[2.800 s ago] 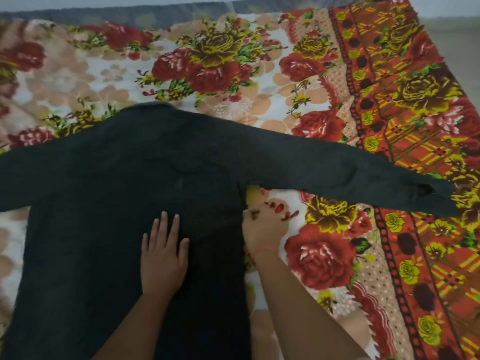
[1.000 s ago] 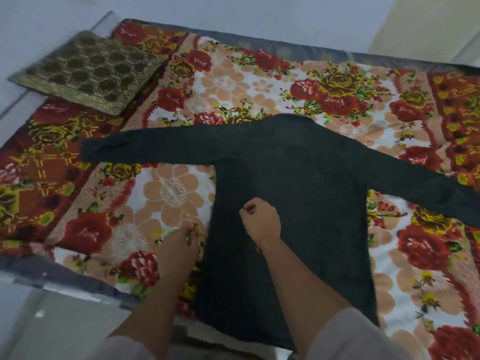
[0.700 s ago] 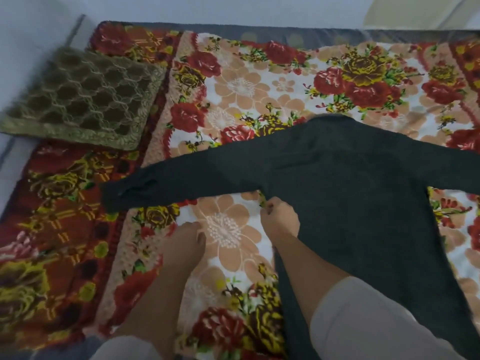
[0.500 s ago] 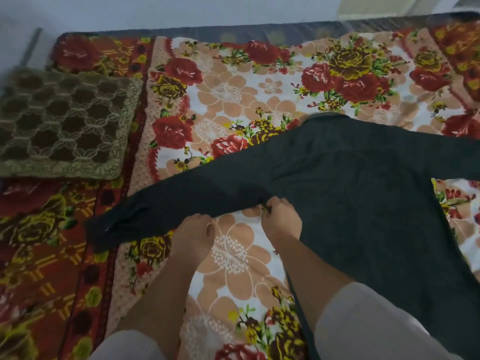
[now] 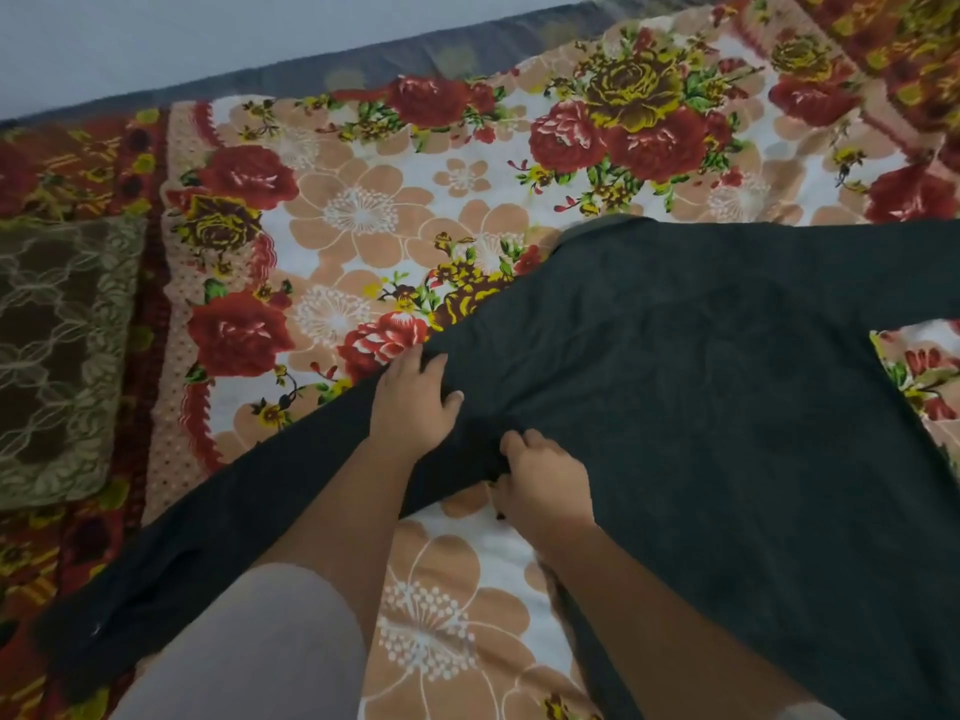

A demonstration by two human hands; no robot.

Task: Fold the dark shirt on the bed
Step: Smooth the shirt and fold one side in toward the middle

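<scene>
One brown-green pillow with a lacy pattern lies at the far left. Under everything is one flowered bedsheet with big red roses and tan flowers. One dark shirt lies spread flat on the sheet, mostly on the right side. One long sleeve of it runs down to the near left corner. Two hands are on the shirt, close together. The left hand lies on the sleeve with its fingers bent over the far edge, holding it. Just to the right, the right hand is curled up and pinches the cloth where the sleeve meets the body.
</scene>
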